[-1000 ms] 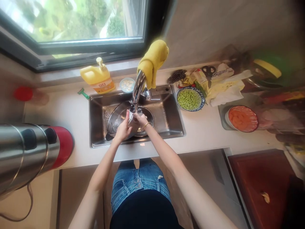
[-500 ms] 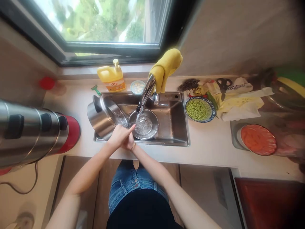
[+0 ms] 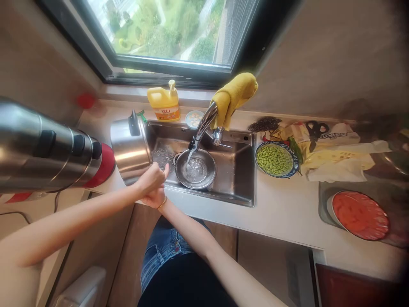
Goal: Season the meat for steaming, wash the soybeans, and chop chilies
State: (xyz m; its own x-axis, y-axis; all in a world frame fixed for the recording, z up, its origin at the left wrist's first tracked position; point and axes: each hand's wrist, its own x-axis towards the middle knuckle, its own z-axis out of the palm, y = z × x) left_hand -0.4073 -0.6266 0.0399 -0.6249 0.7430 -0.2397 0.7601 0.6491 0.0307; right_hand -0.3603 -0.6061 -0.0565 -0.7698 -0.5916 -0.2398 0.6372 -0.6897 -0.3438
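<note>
A steel pot [image 3: 129, 149] with a black far handle is tipped on its side over the left end of the sink, its mouth turned right toward the basin. My left hand [image 3: 152, 177] is closed at the pot's near side, thumb raised. Just below it, my right hand [image 3: 155, 198], with a bracelet at the wrist, is closed at the same spot; the near handle is hidden behind my fingers. Water splashes in the sink [image 3: 231, 170] by the pot's mouth. A round metal pan [image 3: 209, 179] sits in the basin under the running faucet [image 3: 204, 121].
A yellow cloth [image 3: 234, 96] hangs over the faucet. Behind the sink stand a yellow pump jug [image 3: 164, 104] and a small bowl [image 3: 194, 120]. A bowl of green beans [image 3: 275, 158] and a red-filled bowl [image 3: 359, 215] are to the right; a steel appliance [image 3: 28, 145] is left.
The pot has moved left and tipped further, its inside no longer facing me. Both hands have moved left with it, away from the pan. The view has shifted, and water still runs into the pan.
</note>
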